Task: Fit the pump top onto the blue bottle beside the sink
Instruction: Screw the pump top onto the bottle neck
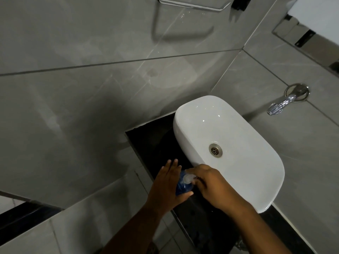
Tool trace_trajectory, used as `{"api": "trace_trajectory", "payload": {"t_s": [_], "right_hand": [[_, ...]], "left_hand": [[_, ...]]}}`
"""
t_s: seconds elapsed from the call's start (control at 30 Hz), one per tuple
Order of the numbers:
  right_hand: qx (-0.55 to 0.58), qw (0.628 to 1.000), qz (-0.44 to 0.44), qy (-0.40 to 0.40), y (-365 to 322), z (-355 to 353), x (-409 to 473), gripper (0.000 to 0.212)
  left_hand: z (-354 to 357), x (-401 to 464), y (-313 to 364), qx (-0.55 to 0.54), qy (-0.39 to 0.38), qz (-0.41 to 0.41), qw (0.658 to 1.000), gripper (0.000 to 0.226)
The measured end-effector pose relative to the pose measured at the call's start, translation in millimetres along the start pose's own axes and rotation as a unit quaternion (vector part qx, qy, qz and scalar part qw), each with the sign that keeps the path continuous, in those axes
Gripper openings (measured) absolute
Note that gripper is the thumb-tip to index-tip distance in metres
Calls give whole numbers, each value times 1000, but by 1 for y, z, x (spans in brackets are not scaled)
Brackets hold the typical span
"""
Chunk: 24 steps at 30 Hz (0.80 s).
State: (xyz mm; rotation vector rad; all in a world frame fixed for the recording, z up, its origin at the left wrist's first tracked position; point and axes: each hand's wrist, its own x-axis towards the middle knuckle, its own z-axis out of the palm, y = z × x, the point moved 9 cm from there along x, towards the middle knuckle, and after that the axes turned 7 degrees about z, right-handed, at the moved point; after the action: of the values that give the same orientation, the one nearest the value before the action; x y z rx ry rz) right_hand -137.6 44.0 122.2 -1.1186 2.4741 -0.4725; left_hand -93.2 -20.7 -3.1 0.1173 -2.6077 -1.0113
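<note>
A blue bottle [181,186] stands on the black counter [154,143] just left of the white sink [229,131]. My left hand [167,184] wraps around the bottle's left side, thumb across its front. A whitish pump top [188,177] sits at the bottle's mouth. My right hand [211,184] comes in from the right, fingers pinched on the pump top. Most of the bottle is hidden between the two hands.
A chrome tap [280,103] juts from the grey tiled wall to the right of the sink. The sink drain [215,150] is at its centre. A chrome rack [192,4] hangs high on the wall. The counter's front edge drops off near my left forearm.
</note>
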Motion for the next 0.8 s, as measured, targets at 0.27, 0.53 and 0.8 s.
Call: {"api": "trace_trajectory", "payload": {"t_s": [0.27,0.53,0.8], "right_hand": [[12,999,41,24,18,8,-4,50],[299,918,249,74,72,54,-37,65],[330,908,222,133,62,81,-25,52]], "left_hand": [[0,-1,-2,5,-38,-30,999,103],[-11,-23,-25,-138,-68,-83,985,131],[-11,-27,-23,-229,-102,-170,953,128]]}}
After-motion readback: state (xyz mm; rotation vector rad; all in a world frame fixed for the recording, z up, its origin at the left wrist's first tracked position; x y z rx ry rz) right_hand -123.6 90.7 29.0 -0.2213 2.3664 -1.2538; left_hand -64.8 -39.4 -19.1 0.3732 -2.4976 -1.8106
